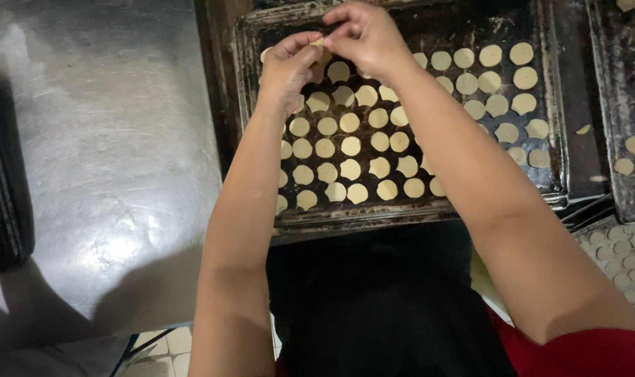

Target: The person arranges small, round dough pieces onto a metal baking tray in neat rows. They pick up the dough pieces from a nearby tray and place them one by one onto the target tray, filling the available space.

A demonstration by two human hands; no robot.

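A dark baking tray (258, 105) lies in front of me, covered with several rows of small pale round dough discs (350, 146). Both my hands are raised over the tray's far left corner. My left hand (289, 66) and my right hand (363, 35) meet fingertip to fingertip and pinch one small piece of dough (320, 43) between them. My forearms cross over the rows of discs and hide part of them.
A scratched steel table top (115, 139) spreads to the left, with a dark object (3, 181) at its left edge. More dark trays with dough discs stand at the right (628, 146) and lower right (621, 258). Tiled floor (167, 345) shows below.
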